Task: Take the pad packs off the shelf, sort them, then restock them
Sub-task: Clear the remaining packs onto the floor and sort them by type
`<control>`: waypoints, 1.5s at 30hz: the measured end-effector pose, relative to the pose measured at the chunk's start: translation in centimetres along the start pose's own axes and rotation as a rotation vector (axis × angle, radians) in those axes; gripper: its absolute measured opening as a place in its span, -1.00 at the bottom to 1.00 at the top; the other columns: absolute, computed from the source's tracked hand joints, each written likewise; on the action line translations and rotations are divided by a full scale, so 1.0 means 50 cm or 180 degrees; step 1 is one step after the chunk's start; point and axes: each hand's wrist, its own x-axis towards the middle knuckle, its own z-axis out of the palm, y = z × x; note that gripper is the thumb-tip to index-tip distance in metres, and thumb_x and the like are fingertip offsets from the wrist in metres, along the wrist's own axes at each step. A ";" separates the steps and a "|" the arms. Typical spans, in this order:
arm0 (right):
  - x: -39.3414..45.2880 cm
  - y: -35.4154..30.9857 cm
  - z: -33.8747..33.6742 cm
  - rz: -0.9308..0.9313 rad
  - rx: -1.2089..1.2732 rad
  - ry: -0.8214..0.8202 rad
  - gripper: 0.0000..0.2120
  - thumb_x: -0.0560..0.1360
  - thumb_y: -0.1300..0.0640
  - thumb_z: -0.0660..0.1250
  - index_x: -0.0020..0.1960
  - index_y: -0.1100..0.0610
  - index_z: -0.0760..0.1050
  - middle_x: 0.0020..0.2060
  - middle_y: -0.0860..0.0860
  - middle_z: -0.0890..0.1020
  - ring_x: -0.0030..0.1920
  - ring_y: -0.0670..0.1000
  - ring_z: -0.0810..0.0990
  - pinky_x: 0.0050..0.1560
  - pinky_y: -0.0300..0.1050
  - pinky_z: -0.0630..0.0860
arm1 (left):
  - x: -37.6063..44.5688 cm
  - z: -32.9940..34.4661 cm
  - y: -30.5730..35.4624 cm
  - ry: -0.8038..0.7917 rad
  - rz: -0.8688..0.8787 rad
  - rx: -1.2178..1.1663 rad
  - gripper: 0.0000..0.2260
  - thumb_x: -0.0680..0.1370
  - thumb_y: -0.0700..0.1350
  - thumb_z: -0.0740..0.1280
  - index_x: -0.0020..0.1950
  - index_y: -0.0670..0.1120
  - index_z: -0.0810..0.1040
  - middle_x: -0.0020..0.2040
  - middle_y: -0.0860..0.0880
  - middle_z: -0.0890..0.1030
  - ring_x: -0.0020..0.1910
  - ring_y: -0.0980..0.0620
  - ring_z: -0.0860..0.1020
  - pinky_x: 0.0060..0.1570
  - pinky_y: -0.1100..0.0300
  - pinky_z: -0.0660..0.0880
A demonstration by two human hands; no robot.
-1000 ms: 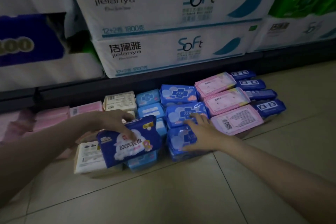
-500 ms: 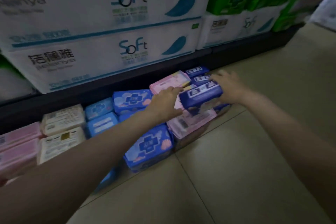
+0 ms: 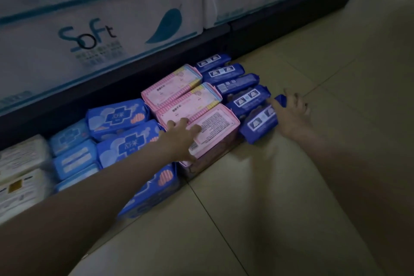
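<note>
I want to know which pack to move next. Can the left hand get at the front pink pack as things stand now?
Probably yes. The left hand already lies flat on top of the front pink pack, fingers spread, and nothing covers it. The right hand is busy at the dark blue pack beside it.

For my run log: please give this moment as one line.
left hand: flat on front pink pack | right hand: at nearest dark blue pack | packs: floor rows

We counted five dark blue packs [image 3: 243, 87] in the right-hand row, three pink packs [image 3: 177, 89] beside them, three bright blue packs [image 3: 118, 116], three light blue packs [image 3: 74, 159] and two cream packs [image 3: 22, 157].
</note>
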 end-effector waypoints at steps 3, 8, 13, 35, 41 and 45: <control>0.000 -0.029 0.057 0.0008 0.0057 -0.0066 -0.37 0.55 0.20 0.22 0.52 -0.06 0.01 0.51 0.11 -0.09 0.46 0.27 0.00 0.35 0.13 0.21 | 0.008 0.013 0.000 0.0128 -0.0010 -0.0074 -0.18 0.38 0.14 0.45 0.50 0.09 0.05 0.49 -0.09 0.02 0.41 -0.24 0.09 0.25 -0.20 0.29; 0.013 -0.057 0.068 -0.0057 0.0286 -0.0221 -0.44 0.60 0.14 0.18 0.52 -0.05 0.03 0.50 0.06 0.02 0.46 0.25 -0.01 0.30 0.09 0.31 | 0.011 0.025 0.001 0.0202 -0.0055 -0.0164 -0.20 0.38 0.15 0.45 0.49 0.11 0.07 0.49 -0.07 0.01 0.41 -0.23 0.07 0.23 -0.18 0.32; -0.003 -0.107 0.023 -0.0103 0.0465 -0.0117 -0.41 0.52 0.22 0.26 0.48 0.06 0.12 0.46 0.13 0.11 0.40 0.25 0.14 0.34 0.13 0.23 | -0.027 0.026 -0.019 0.0464 0.0284 -0.0156 -0.39 0.51 0.09 0.32 0.49 0.08 0.13 0.51 -0.01 0.06 0.44 -0.13 0.11 0.31 -0.12 0.23; -0.273 -0.594 0.035 -0.3538 -0.1233 -0.0772 -0.04 0.38 -0.28 0.36 0.54 -0.07 -0.14 0.52 0.09 -0.18 0.51 0.16 -0.19 0.44 0.23 -0.17 | -0.507 0.280 -0.504 -0.0795 -0.1278 0.0161 0.01 0.39 0.11 0.45 0.51 0.11 -0.29 0.52 -0.14 -0.15 0.49 -0.24 -0.05 0.39 -0.15 0.21; -0.289 -0.637 0.032 -0.3550 -0.1456 -0.0776 -0.14 0.38 -0.30 0.33 0.52 -0.02 0.03 0.52 0.10 -0.14 0.50 0.18 -0.20 0.41 0.29 -0.20 | -0.502 0.299 -0.502 0.0009 -0.0878 0.0613 -0.16 0.42 0.13 0.38 0.52 0.05 -0.08 0.43 -0.12 0.15 0.38 -0.16 0.21 0.32 -0.03 0.32; -0.316 -0.690 0.037 -0.3634 -0.1345 -0.0863 -0.19 0.41 -0.29 0.31 0.51 0.00 0.07 0.51 0.09 -0.12 0.50 0.16 -0.21 0.42 0.26 -0.20 | -0.502 0.300 -0.493 0.0558 -0.0414 0.0629 -0.06 -0.04 0.25 0.54 0.26 0.00 0.32 0.03 -0.07 0.57 -0.06 -0.08 0.56 -0.16 0.00 0.54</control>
